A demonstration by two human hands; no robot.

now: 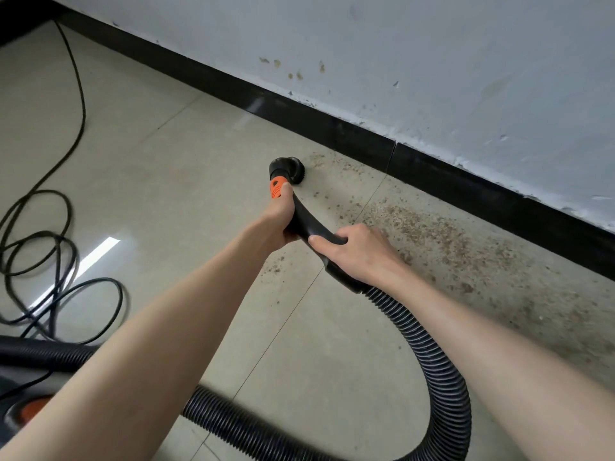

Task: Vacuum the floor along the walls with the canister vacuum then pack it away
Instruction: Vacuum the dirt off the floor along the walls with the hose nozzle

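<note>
My left hand (pixel 278 221) grips the front of the black curved vacuum handle (pixel 307 221), just behind its orange collar (pixel 277 188). My right hand (pixel 356 251) grips the rear of the same handle where the ribbed black hose (pixel 436 361) joins it. The small round black nozzle (pixel 285 168) touches the beige tiled floor (pixel 186 181) at the left end of a band of brown crumbs and dust (pixel 442 237) lying along the black skirting board (pixel 332 128). The hose loops down and left toward the canister (pixel 20 410), only an orange and grey corner of which shows at the bottom left.
A black power cord (pixel 56 261) lies in loose coils on the floor at the left and runs up toward the far corner. The stained white wall (pixel 432 61) rises above the skirting. Floor tiles between cord and hands are bare.
</note>
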